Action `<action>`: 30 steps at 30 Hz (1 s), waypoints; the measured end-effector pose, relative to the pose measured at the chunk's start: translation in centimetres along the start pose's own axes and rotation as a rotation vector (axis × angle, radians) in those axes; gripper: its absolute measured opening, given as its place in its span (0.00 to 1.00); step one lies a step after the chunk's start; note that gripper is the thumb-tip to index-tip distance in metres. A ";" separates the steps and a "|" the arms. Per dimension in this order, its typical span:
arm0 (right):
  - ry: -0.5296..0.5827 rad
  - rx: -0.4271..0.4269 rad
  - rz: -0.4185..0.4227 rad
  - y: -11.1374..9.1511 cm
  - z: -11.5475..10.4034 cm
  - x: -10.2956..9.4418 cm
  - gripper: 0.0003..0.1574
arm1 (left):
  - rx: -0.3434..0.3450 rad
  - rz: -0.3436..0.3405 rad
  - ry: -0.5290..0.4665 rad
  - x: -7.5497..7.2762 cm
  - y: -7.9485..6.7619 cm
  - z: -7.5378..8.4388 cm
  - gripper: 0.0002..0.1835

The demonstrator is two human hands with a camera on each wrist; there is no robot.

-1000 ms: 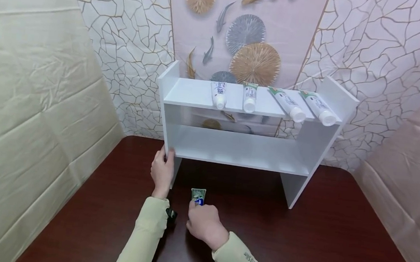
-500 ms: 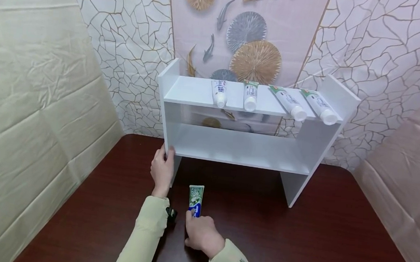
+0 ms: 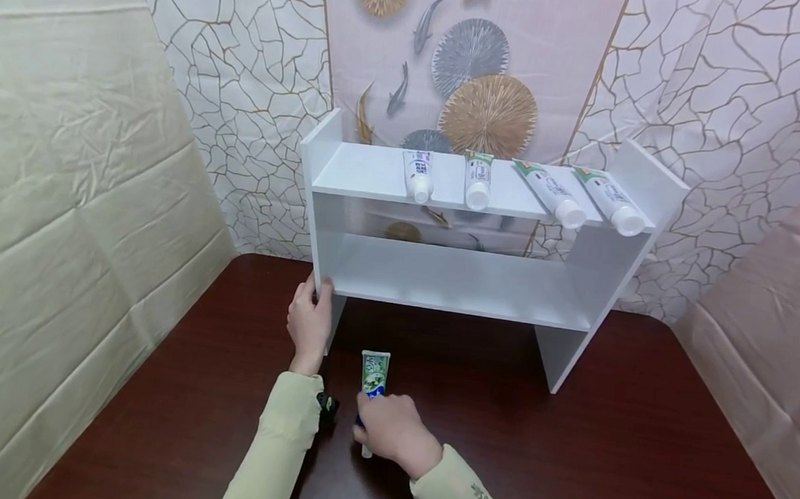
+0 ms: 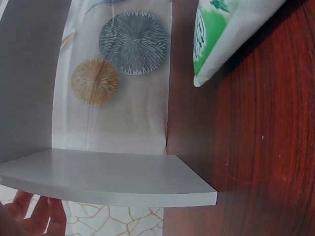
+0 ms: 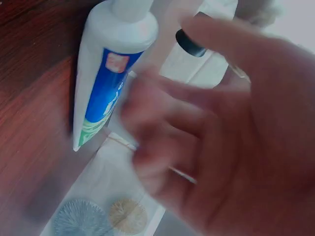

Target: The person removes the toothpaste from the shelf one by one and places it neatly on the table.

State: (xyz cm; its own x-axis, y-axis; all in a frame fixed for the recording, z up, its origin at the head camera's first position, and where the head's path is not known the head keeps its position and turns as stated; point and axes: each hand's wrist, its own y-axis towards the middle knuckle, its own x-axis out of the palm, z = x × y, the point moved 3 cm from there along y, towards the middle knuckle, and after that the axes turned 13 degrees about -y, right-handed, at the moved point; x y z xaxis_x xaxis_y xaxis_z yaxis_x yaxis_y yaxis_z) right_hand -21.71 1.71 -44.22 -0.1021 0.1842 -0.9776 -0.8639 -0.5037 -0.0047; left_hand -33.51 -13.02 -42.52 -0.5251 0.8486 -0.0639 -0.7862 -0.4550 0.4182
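Note:
A green, white and blue toothpaste tube (image 3: 374,369) lies on the dark table, its cap end towards me. My right hand (image 3: 396,431) is over its middle in the head view. In the right wrist view the fingers are blurred and loosely bent, and the toothpaste tube (image 5: 106,88) shows a gap from them. My left hand (image 3: 309,324) grips the left side panel of the white shelf (image 3: 461,282), thumb at the front edge. The left wrist view shows those left fingers (image 4: 42,216) behind the panel, with the tube's crimped end (image 4: 209,54) nearby.
On the shelf's top board lie several toothpaste tubes, among them a left one (image 3: 418,176) and a rightmost one (image 3: 608,202), caps jutting towards the front edge. A bare lower board (image 3: 461,278) runs beneath. Patterned cloth hangs behind the table (image 3: 637,456).
My right hand slid back towards me along the tube, then shifted slightly forward, and the cap end now shows below it. The left hand keeps its hold on the shelf.

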 end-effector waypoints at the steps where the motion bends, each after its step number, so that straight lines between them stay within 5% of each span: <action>1: 0.003 0.000 0.062 0.0 0.1 -0.3 0.14 | 0.000 0.001 -0.001 0.0 0.0 0.0 0.21; 5: 0.023 0.010 0.251 -0.1 0.5 -2.1 0.10 | 0.003 0.005 0.006 0.0 0.1 -0.1 0.21; 12: 0.144 0.048 0.372 -0.1 2.6 -6.1 0.08 | 0.022 0.001 -0.003 0.0 0.0 -0.1 0.21; 19: 0.192 0.125 0.709 -0.5 5.6 -11.5 0.03 | 0.031 -0.003 -0.009 -0.1 0.0 0.0 0.21; 25: 0.230 0.168 0.939 -0.5 8.0 -16.2 0.22 | 0.023 -0.005 -0.010 -0.1 -0.1 -0.1 0.22; 30: 0.198 0.246 1.016 0.5 10.1 -18.7 0.29 | 0.014 -0.007 -0.010 0.1 0.0 -0.1 0.22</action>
State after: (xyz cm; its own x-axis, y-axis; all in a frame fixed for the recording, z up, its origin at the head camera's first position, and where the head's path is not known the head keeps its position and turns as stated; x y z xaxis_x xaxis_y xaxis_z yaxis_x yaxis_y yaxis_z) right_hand -25.18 6.51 -23.80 -0.7690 -0.3783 -0.5153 -0.4962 -0.1551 0.8543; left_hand -33.58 -13.00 -42.64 -0.5164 0.8544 -0.0573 -0.7848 -0.4454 0.4308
